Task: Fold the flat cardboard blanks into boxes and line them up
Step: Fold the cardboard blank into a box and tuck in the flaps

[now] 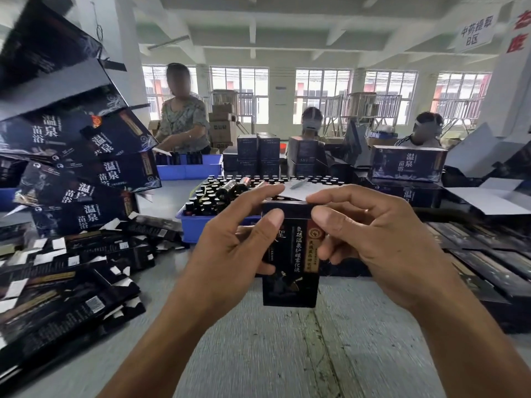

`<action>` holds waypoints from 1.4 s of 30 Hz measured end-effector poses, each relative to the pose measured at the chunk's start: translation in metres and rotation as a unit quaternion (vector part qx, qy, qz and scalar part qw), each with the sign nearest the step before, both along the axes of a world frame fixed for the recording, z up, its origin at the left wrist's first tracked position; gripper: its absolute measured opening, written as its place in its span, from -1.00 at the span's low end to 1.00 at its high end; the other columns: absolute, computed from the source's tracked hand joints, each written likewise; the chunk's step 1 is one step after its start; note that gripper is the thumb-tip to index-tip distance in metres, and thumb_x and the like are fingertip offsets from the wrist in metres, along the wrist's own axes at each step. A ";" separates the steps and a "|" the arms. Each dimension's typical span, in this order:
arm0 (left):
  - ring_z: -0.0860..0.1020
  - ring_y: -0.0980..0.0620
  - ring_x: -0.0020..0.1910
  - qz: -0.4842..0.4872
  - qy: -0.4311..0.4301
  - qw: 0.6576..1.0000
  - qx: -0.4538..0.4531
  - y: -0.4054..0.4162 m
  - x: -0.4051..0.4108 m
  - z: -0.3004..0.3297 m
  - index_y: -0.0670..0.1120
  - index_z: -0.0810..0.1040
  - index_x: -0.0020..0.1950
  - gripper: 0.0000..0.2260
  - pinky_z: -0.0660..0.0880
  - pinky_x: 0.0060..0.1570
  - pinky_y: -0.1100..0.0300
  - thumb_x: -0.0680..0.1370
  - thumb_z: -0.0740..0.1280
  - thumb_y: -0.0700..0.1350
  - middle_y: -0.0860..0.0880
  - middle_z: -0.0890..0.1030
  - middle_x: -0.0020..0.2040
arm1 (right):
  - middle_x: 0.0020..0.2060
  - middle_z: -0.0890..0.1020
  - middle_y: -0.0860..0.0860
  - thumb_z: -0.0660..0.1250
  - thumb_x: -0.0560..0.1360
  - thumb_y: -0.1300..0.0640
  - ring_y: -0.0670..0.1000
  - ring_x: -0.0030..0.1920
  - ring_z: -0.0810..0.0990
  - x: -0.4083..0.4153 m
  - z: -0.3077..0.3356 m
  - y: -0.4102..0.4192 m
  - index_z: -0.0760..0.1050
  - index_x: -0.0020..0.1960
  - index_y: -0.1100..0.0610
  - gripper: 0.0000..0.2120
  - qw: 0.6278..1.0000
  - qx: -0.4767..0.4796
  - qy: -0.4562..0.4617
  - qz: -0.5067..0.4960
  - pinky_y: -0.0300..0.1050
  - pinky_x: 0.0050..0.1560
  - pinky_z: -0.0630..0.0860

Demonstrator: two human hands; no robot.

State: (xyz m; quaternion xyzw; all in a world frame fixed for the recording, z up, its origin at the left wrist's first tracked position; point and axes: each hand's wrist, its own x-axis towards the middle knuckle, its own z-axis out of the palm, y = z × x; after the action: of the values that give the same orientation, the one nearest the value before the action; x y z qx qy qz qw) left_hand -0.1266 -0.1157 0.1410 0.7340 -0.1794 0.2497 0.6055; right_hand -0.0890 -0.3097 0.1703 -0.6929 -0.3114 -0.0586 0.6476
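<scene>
A heap of flat dark printed cardboard blanks (66, 271) is seen at the left of the grey table (258, 354). At centre, an upright small dark cardboard box (290, 254) is gripped above the table by the left hand (230, 248) and the right hand (382, 242), thumbs pressed on its top flap. Behind it stands a blue plastic tray (198, 225) of dark bottles.

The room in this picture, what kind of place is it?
Probably a packing workshop in a factory. Flat cardboard blanks lie heaped on the table, a blue tray holds many dark bottles, and both hands fold a small box.
</scene>
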 end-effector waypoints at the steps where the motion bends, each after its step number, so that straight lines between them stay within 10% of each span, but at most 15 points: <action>1: 0.65 0.10 0.05 0.002 0.000 1.000 -0.004 0.000 0.000 0.000 0.36 0.56 0.25 -0.70 0.66 -0.24 0.10 0.53 0.32 0.12 0.18 0.61 0.13 | -0.11 0.72 -0.03 0.43 0.37 -0.01 0.01 -0.34 0.68 0.000 0.000 0.000 0.70 -0.01 -0.12 -0.80 1.000 -0.004 -0.002 -0.001 -0.23 -0.29 0.58; 7: 0.66 0.01 -0.02 0.003 0.013 0.999 -0.049 0.001 -0.001 0.003 0.28 0.64 0.17 -0.74 0.64 -0.31 0.09 0.51 0.34 0.06 0.16 0.66 0.04 | 0.03 0.67 -0.25 0.42 0.52 0.09 -0.07 -0.36 0.65 -0.004 0.000 0.000 0.62 0.10 -0.27 -0.73 0.994 -0.081 -0.066 -0.011 -0.28 -0.31 0.57; 17: 0.68 -0.02 -0.05 -0.008 0.017 0.999 -0.044 0.003 -0.003 0.006 0.24 0.68 0.12 -0.73 0.64 -0.34 0.11 0.45 0.36 0.11 0.14 0.68 0.08 | -0.31 0.67 -0.02 0.35 0.38 -0.20 -0.16 -0.42 0.55 -0.001 0.000 -0.004 0.60 0.15 -0.36 -0.67 0.994 -0.075 -0.077 0.003 -0.33 -0.33 0.51; 21: 0.68 0.06 -0.09 0.015 0.015 0.999 -0.048 0.003 -0.002 0.005 0.24 0.68 0.11 -0.76 0.61 -0.39 0.12 0.47 0.35 0.09 0.13 0.69 0.05 | -0.13 0.69 0.06 0.34 0.39 -0.22 -0.12 -0.38 0.57 -0.002 -0.001 -0.003 0.57 0.19 -0.37 -0.63 0.993 -0.088 -0.074 0.003 -0.28 -0.29 0.55; 25: 0.68 0.07 -0.11 0.034 0.014 0.998 -0.045 -0.002 -0.004 0.005 0.25 0.66 0.11 -0.75 0.63 -0.40 0.08 0.47 0.33 0.12 0.13 0.70 0.02 | 0.03 0.65 -0.26 0.35 0.52 -0.09 -0.14 -0.38 0.58 -0.003 0.001 -0.002 0.59 0.16 -0.35 -0.75 0.994 -0.084 -0.074 -0.014 -0.29 -0.32 0.55; 42: 0.66 0.11 -0.14 0.035 -0.008 0.999 -0.017 -0.005 -0.008 0.006 0.21 0.66 0.15 -0.73 0.63 -0.39 0.12 0.48 0.32 0.10 0.18 0.68 0.01 | -0.04 0.68 -0.16 0.37 0.52 -0.08 -0.14 -0.37 0.57 -0.002 0.000 -0.004 0.57 0.16 -0.38 -0.73 0.991 -0.103 -0.086 -0.013 -0.24 -0.28 0.61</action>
State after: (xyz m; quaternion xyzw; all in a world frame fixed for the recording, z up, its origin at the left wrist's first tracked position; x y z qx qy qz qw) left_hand -0.1342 -0.1210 0.1472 0.7278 -0.1538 0.2794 0.6071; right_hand -0.0905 -0.3141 0.1708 -0.7520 -0.3615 -0.0944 0.5431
